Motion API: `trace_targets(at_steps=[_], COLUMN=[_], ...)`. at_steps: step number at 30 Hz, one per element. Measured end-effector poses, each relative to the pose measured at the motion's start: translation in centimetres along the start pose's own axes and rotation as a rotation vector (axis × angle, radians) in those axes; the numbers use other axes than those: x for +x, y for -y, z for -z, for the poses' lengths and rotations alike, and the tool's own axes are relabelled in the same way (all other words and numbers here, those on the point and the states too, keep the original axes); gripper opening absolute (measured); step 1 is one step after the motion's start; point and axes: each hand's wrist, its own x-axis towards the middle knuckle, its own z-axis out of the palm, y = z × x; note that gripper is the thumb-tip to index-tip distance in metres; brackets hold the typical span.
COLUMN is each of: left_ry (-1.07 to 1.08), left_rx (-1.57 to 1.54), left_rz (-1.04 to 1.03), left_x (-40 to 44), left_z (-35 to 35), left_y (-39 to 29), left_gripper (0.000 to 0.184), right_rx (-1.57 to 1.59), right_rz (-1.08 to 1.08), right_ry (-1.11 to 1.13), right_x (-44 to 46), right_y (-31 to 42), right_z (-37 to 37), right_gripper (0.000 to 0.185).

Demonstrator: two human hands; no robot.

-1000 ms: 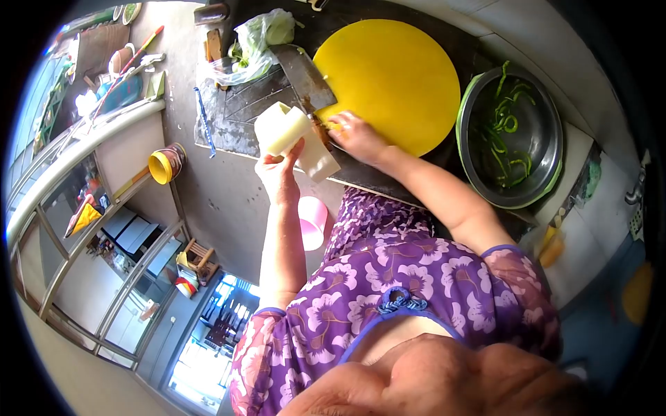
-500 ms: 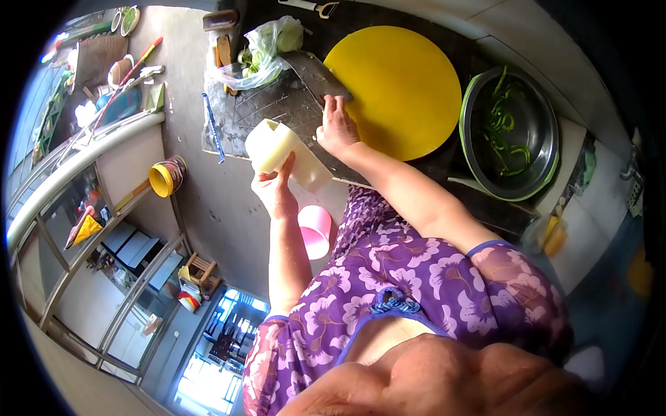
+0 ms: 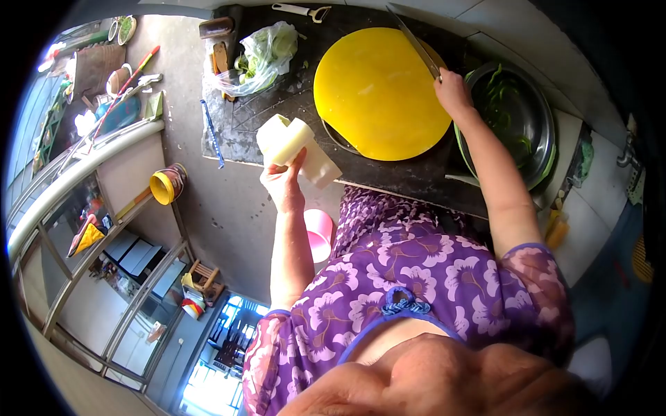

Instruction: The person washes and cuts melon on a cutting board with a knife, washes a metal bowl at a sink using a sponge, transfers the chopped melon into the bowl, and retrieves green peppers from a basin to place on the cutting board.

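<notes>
My left hand (image 3: 284,186) is closed on a cream-coloured folded sheet (image 3: 320,165), whose upper part curls into a roll; its material I cannot make out. It is held up at the near edge of the dark counter. My right hand (image 3: 454,96) grips a kitchen knife (image 3: 416,44) by its handle, which the fingers mostly hide. The blade points away from me, seen nearly edge-on, over the far right of the round yellow cutting board (image 3: 374,97). To the right of that hand stands a dark basin (image 3: 538,114) with green strips (image 3: 496,90) inside.
A clear plastic bag of green vegetables (image 3: 267,59) lies on the counter (image 3: 277,104) at the back left. A peeler (image 3: 302,10) lies at the far edge. Below the left hand is a pink bucket (image 3: 319,236). A yellow bucket (image 3: 163,186) stands further left.
My right hand has carried the knife from the board's left side to its far right, turning the blade edge-on. My left hand keeps the sheet, which has shifted slightly and rolled over more.
</notes>
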Motion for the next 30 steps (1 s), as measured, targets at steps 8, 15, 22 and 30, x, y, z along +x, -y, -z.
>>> trace_targets(at_steps=[8,15,22,30], left_ry=[0.034,0.057,0.121,0.146], left_rx=[0.004,-0.027,0.039,-0.012], left_rz=[0.019,0.032,0.061,0.067], left_x=[-0.3,0.2,0.9,1.8], left_z=[-0.7,-2.4,-3.5,-2.0], left_y=[-0.4,-1.4,0.0,-0.5], left_gripper=[0.026,0.028,0.029,0.029], right_rx=[-0.039,0.268,0.167,-0.193], right_rz=[0.061,0.299,-0.051,0.001], right_ry=[0.151,0.380,0.086,0.117], right_x=[-6.9,-5.9,2.6,-7.6], right_y=[6.5,10.9,2.1,2.6], right_z=[-4.9,-7.6,-0.6,-2.9], right_gripper=[0.018,0.016,0.020,0.019])
